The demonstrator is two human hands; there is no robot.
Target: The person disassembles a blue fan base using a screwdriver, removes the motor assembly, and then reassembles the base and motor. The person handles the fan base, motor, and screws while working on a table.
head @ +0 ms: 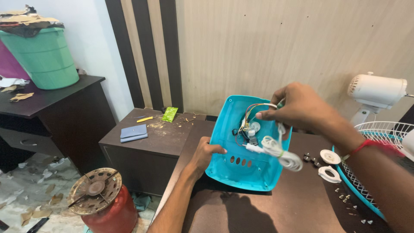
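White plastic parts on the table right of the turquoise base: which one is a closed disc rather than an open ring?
The upper one, the round white cap, is a solid disc. The white ring below it, nearer the camera, is open in the middle.

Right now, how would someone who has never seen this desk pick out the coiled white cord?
Start at the dark brown table and find the turquoise plastic housing tilted up on it, steadied by the left hand. The white cord dangles at its open side from the right hand. Unlike the thin coloured wires inside, it is thick, white and bundled.
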